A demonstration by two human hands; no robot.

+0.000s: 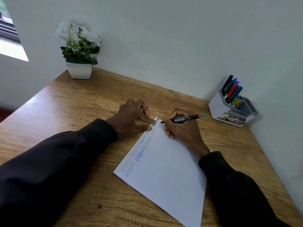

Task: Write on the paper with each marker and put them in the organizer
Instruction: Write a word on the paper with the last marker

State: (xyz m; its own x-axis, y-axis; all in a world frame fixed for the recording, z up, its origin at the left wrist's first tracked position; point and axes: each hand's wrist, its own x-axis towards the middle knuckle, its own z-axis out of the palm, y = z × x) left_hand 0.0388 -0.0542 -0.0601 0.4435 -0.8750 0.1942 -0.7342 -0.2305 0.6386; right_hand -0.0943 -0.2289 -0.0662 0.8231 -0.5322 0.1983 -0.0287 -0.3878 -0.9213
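Right hand closed around a black marker, fingers curled tight on the barrel, tip down at the far corner of the paper, right where a bold black word ends. Rear end of the marker, orange and teal, pointing away from the paper toward the organizer. Heel of the hand resting on the paper's right edge.

Left hand not gripping the sheet: fingers spread loosely, fingertips pressing flat on the paper's far left edge beside the lettering. Something small and reddish showing between the curled fingers, too little visible to name.

Paper lying slantwise on the wooden desk, one corner far, one cut off by the bottom of the view. Two rows of handwriting along its left edge, grey, blue and black; the rest of the sheet blank.

Organizer beyond and to the right of the paper, well apart from it, against the wall near the desk's right edge. Several markers standing tilted in its tallest rear compartment, caps black, green, blue, red; lower grey compartments in front.

White potted flowers far to the left of the paper at the desk's back corner. Bare wood between pot and paper, and between paper and organizer.
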